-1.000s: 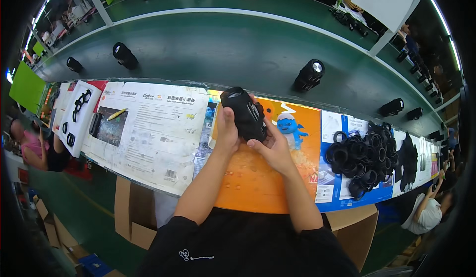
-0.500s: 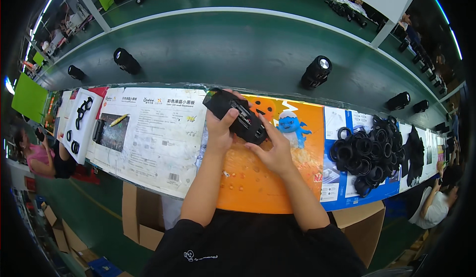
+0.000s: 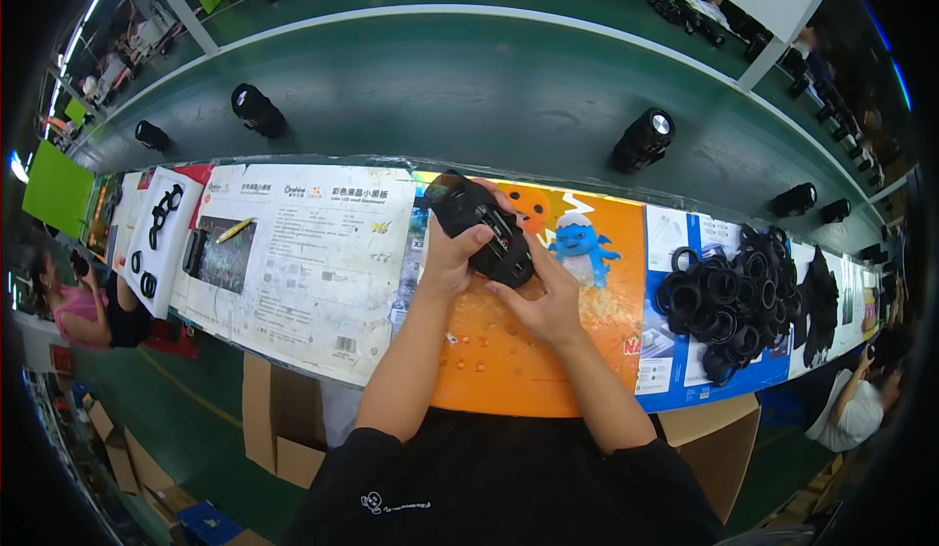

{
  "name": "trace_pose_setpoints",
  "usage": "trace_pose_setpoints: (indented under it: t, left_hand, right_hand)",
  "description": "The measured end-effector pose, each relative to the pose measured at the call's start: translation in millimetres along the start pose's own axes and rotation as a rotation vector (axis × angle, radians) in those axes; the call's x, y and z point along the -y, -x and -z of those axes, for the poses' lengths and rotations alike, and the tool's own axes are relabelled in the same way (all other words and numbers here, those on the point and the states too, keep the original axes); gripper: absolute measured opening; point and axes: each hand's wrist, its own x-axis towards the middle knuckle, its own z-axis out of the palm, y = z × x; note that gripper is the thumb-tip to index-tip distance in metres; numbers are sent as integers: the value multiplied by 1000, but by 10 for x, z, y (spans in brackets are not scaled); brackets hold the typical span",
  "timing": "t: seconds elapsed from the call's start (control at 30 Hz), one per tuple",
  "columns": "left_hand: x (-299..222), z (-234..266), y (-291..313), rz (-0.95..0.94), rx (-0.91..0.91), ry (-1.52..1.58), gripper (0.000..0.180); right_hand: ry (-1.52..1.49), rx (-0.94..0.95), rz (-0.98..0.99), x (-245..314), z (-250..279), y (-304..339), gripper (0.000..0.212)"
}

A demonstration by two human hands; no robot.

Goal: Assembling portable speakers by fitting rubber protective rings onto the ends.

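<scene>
A black cylindrical device that looks like a portable speaker (image 3: 486, 236) is held tilted over the orange part of the bench, its rounded end up and to the left. My left hand (image 3: 452, 258) is closed around its near left side, thumb lying across the body. My right hand (image 3: 550, 297) grips the lower right end, with the thumb under its edge and the fingers along the far side. Several small labels or controls show along the side facing up, too small to make out. To the right of my hands lies a heap of black rings (image 3: 724, 297).
Similar black cylinders, such as one (image 3: 644, 140), stand on the green conveyor (image 3: 440, 87) beyond the bench. To the left are a white foam tray (image 3: 174, 253) with black parts and a yellow pen (image 3: 235, 230). Cardboard boxes (image 3: 284, 419) stand below. Co-workers sit at both sides.
The cylinder has turned slightly in my hands and sits a little further right in view. Both hands keep their grip. The cylinders on the conveyor appear slightly shifted to the right.
</scene>
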Motion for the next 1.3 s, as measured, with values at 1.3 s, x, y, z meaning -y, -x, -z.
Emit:
trace_pose_setpoints:
  t: [1.3]
  left_hand:
    - [146, 160, -25, 58, -5, 42, 57]
  right_hand:
    - [93, -22, 159, -104, -86, -35, 81]
